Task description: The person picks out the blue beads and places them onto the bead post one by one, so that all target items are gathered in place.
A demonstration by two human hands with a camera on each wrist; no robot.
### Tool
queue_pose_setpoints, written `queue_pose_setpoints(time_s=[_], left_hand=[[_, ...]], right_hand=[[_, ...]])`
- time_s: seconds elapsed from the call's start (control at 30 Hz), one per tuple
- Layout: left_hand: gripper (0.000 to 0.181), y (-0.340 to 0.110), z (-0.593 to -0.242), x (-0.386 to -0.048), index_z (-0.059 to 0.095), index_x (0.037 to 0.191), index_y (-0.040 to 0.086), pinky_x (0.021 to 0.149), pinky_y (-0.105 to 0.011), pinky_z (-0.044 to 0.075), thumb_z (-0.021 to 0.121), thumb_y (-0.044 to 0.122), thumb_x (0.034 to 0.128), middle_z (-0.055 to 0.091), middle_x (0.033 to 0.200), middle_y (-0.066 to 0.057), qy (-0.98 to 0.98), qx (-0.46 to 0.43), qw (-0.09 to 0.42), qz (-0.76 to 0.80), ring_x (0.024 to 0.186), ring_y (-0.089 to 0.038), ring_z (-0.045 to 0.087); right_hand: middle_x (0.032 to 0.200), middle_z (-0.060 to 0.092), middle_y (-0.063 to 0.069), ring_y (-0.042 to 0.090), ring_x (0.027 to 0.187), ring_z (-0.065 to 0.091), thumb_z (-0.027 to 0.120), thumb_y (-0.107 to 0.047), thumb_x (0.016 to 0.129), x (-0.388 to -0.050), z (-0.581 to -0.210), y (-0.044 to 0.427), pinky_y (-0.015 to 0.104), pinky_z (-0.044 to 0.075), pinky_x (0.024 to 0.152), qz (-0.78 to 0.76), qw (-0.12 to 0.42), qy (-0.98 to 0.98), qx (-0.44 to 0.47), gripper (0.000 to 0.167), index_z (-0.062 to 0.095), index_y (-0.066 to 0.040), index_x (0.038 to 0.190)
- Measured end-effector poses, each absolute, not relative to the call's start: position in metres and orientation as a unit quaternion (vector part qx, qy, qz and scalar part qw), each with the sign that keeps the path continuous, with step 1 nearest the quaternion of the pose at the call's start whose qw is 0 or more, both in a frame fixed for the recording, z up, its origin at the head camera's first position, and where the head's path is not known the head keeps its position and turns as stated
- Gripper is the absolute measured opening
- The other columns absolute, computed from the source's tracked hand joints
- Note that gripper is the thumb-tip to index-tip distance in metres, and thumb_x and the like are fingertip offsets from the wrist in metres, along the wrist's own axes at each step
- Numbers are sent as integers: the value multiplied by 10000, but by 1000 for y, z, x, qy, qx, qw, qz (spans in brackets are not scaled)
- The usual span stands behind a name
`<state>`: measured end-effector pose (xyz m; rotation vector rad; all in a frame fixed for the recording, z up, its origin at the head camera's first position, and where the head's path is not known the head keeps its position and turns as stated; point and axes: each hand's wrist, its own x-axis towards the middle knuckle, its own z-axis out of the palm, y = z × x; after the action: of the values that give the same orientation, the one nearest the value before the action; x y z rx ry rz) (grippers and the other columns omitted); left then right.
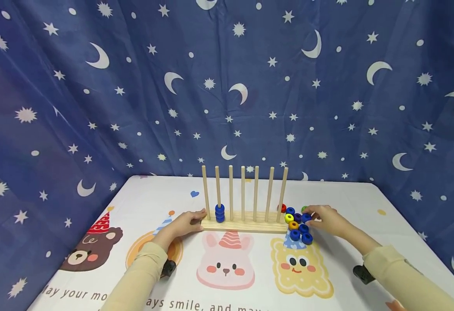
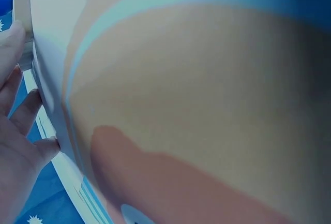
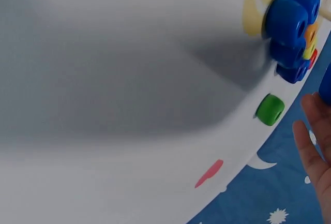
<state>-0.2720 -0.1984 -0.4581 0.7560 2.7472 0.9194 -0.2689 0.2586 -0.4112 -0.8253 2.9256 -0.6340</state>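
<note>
A blue bead [image 1: 306, 217] is pinched by the right hand [image 1: 328, 219] at the right edge of the loose beads [image 1: 295, 225], beside the rack [image 1: 244, 225]. It is judged light, hard and rather slippery, best taken by its rounded sides. The rack's left end is gripped by the left hand [image 1: 184, 223]. A green bead [image 3: 270, 110], mostly hidden in the head view, is shown whole from the right wrist.

Glossy beads [image 1: 294, 226], smooth wooden rack [image 1: 246, 226]

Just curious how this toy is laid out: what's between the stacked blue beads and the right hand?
In the head view, five wooden pegs stand there, then a cluster of loose coloured beads beside the right hand.
</note>
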Motion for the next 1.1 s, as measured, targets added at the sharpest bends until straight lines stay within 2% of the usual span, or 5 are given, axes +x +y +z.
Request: queue_pose_setpoints(time_s=[0.3, 0.73, 0.87, 1.1], left_hand=[[527, -197, -460, -273, 492, 1319, -66, 1100, -551, 284, 659, 139, 863, 418, 1417, -242, 913, 259, 74, 305, 1330, -443, 357], [514, -199, -460, -274, 500, 1318, -51, 1106, -530, 290, 659, 116, 859, 417, 1419, -232, 913, 248, 68, 316, 1331, -432, 363], [517, -199, -460, -274, 496, 1319, -55, 1106, -532, 287, 660, 110, 857, 411, 1419, -237, 913, 247, 71, 316, 1331, -432, 362], [519, -198, -460, -272, 502, 1318, -53, 1100, -532, 301, 663, 127, 858, 417, 1421, -232, 915, 244, 74, 313, 1331, -430, 364]], right_hand=[[1006, 702, 124, 140, 787, 647, 710, -95, 816, -258, -409, 252, 340, 567, 720, -214, -24, 934, -284, 288, 658, 24, 1073], [1026, 693, 123, 163, 811, 643, 700, -91, 827, -253, -402, 229, 396, 570, 777, -244, -43, 916, -316, 320, 642, 29, 1117], [1017, 688, 135, 178, 808, 654, 698, -65, 824, -254, -405, 225, 419, 569, 765, -268, -50, 901, -337, 321, 634, 43, 1120], [958, 687, 78, 123, 809, 645, 680, -130, 857, -251, -412, 209, 398, 572, 728, -302, -70, 880, -361, 317, 639, 30, 1128]])
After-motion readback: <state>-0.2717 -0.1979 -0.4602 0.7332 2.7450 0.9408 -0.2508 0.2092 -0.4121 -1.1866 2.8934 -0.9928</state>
